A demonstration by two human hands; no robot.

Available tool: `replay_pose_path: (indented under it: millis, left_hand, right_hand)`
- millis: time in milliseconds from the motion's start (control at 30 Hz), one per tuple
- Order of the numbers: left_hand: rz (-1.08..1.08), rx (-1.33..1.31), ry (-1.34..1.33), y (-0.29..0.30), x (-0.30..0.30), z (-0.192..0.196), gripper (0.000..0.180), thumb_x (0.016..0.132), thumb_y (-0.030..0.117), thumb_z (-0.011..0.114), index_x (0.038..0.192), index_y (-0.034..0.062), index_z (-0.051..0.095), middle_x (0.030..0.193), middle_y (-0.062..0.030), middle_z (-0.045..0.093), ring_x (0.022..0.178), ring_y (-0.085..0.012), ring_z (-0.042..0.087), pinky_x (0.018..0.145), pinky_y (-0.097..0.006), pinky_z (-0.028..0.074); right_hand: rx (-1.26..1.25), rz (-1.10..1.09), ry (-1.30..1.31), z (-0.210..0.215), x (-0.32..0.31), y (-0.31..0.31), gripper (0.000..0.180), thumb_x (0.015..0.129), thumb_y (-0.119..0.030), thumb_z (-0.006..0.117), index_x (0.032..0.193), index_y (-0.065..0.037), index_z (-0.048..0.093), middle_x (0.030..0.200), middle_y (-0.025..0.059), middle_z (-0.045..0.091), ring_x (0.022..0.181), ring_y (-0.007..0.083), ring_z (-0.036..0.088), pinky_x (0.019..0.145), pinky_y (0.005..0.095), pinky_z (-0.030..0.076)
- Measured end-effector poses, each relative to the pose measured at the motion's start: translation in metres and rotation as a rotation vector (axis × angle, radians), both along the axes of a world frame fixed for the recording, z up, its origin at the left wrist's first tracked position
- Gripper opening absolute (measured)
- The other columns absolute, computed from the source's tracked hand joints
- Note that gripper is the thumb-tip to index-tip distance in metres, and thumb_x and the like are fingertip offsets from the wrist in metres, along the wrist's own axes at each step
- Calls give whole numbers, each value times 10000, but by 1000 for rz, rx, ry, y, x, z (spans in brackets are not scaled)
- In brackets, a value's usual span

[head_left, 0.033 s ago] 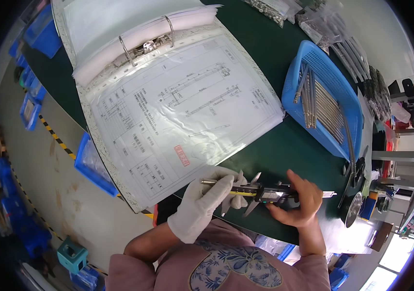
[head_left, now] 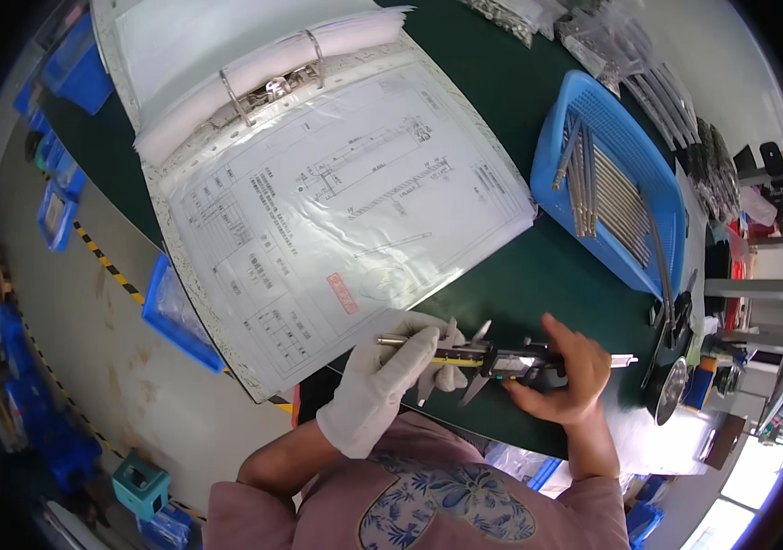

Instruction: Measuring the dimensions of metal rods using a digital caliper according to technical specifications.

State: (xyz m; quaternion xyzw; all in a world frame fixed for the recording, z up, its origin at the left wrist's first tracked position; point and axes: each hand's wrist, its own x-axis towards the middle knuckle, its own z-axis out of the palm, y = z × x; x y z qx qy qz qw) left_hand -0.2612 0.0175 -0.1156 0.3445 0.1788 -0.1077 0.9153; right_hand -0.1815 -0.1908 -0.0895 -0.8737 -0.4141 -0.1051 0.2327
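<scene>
My left hand (head_left: 375, 390) wears a white glove, its fingers closed on a thin metal rod (head_left: 391, 340) and the jaw end of a digital caliper. The rod's end pokes out past the gloved fingers; the rest of it is hidden. The caliper (head_left: 512, 363) lies crosswise in front of me, its jaws standing out above and below the beam. My bare right hand (head_left: 573, 374) is around the caliper's other end, thumb below the display and index finger raised above it. Its remaining fingers are largely hidden.
An open ring binder (head_left: 332, 215) with technical drawings lies on the green table (head_left: 492, 280). Right of it stands a blue basket (head_left: 552, 137) of metal rods (head_left: 620, 206). Bagged parts (head_left: 593, 46) sit at the far right, a round dial-like object (head_left: 671, 391) near the right edge.
The view has shifted very slightly. Both hands, the rod and the caliper keep nearly the same positions.
</scene>
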Motion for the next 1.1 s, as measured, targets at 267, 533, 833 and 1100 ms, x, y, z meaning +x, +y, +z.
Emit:
replay_pose_path:
  millis: [267, 533, 833, 1100]
  left_hand:
    - [157, 32, -69, 1, 9, 5, 253, 940, 186, 364, 991, -42, 462, 692, -90, 525, 641, -164, 548, 624, -280, 461]
    - [249, 48, -63, 7, 10, 0, 256, 928, 244, 408, 927, 1, 487, 613, -33, 427, 558, -134, 452, 533, -256, 388]
    - [296, 185, 9, 0, 11, 10, 299, 929, 271, 405, 917, -14, 495, 584, -8, 357, 516, -112, 362, 482, -238, 300]
    - [319, 249, 23, -1, 13, 6, 322, 928, 292, 405, 914, -19, 490, 573, 8, 303, 499, -101, 315, 475, -231, 279]
  right_hand:
    - [24, -11, -56, 7, 15, 11, 524, 554, -292, 710, 972, 6, 602, 567, 48, 476, 428, 181, 459, 401, 285, 346]
    - [-36, -48, -120, 11, 9, -13, 381, 536, -270, 685, 829, -44, 595, 597, 38, 489, 444, 195, 462, 403, 294, 341]
    - [-84, -94, -91, 17, 6, -38, 372, 527, -262, 676, 818, -45, 594, 592, 30, 500, 483, 203, 471, 492, 303, 354]
    - [-64, -124, -84, 14, 4, -54, 360, 549, -270, 671, 811, -37, 591, 574, 23, 483, 497, 206, 465, 534, 307, 366]
